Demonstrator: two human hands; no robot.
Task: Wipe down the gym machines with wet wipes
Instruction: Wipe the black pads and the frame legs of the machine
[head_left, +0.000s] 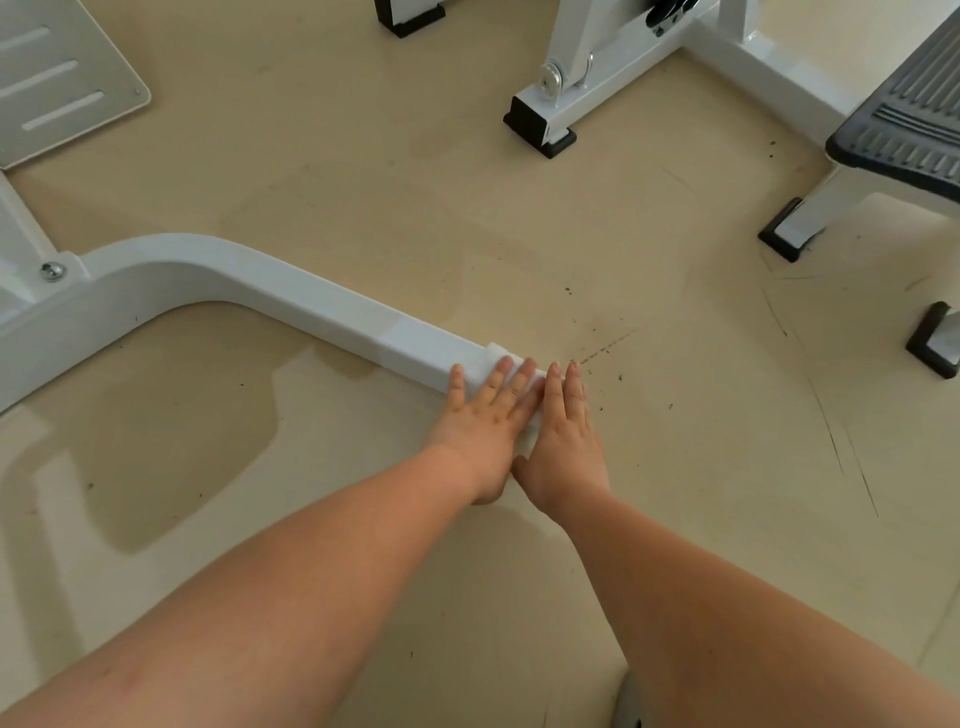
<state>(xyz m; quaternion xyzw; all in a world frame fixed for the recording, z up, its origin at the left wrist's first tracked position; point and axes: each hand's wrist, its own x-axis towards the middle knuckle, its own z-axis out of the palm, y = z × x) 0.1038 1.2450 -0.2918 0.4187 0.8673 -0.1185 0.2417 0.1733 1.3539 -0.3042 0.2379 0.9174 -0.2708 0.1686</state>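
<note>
Both hands lie flat, side by side, on the near end of a white frame bar that runs along the beige floor and bends up and away to the left, where a bolt fixes it to more white framework. The left hand presses down on top of the bar with its fingers straight and slightly spread. The right hand lies just beside it, fingers straight and close together, its thumb touching the heel of the left hand. Neither hand curls round anything. The wet wipe is under the two palms, draped over the bar's end. A folded white edge shows just past the left fingertips and a sliver shows between the hands, but white on white makes it hard to tell where the wipe stops. Dark specks and scuff lines mark the floor just right of the hands. Farther off stand another white machine frame on black foot caps, a grey ribbed footplate at the right, and a grey slotted metal plate at the upper left.
</note>
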